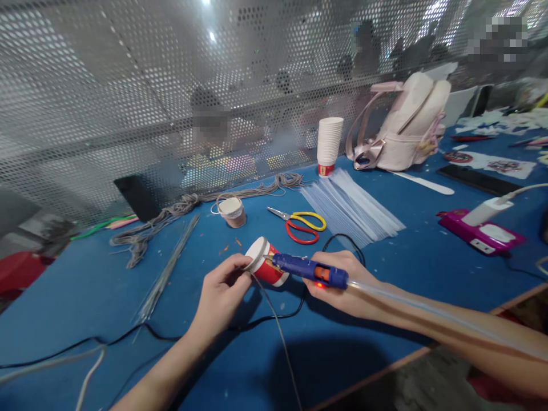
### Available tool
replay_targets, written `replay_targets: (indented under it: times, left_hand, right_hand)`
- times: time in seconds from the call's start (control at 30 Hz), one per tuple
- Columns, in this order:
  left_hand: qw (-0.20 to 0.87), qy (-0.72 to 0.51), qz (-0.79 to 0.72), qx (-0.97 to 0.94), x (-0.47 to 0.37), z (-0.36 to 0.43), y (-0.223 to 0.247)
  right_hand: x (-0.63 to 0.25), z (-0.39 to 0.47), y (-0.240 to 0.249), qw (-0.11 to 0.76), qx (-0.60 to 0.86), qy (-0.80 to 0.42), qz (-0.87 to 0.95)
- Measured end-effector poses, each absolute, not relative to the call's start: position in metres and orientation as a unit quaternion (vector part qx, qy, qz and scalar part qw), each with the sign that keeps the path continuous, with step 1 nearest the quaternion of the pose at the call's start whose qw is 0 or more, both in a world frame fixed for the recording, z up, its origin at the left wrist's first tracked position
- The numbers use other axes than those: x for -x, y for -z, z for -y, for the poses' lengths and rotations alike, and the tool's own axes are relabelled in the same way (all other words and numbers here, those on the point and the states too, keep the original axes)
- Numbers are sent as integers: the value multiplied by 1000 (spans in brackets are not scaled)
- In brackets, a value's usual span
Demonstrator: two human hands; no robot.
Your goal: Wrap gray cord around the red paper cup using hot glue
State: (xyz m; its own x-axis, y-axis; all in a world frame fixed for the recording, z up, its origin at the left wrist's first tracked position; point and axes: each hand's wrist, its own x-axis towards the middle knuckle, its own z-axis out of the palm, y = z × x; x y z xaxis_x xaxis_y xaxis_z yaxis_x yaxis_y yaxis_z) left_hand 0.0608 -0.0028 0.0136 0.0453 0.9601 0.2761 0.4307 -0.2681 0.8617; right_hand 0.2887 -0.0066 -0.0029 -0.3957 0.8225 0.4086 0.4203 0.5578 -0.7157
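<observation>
My left hand [228, 285] is closed on the base end of a red and white paper cup [270, 274], which lies tilted on its side in the air above the table. A thin grey cord [280, 331] runs from the cup near my left fingers down toward the table's front edge. My right hand [342, 282] grips a blue hot glue gun [299, 265], its nozzle tip at the cup's side close to the white end. A long clear glue stick [411, 297] sticks out of the gun's back, and a small red light glows on it.
Behind lie scissors [306, 222] with red and yellow handles, a cord-wrapped cup [233, 212], clear glue sticks [355, 208] and stacked paper cups [329, 142]. Wires [171, 268] lie left; a purple power strip [479, 231] and a backpack [406, 128] stand right. A black cable [265, 322] crosses the table.
</observation>
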Motion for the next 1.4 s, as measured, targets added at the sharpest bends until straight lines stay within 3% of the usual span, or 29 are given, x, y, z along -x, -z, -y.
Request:
replay_targets:
  times: [0.7,1.4]
  left_hand:
    - [273,-431,-514,-690,-58,2,-12]
    - [264,-433,-515,-691,-62,2,-9]
  right_hand:
    - [-289,7,2,393,372,-258,800]
    - [-282,10,15,392,300,-172,852]
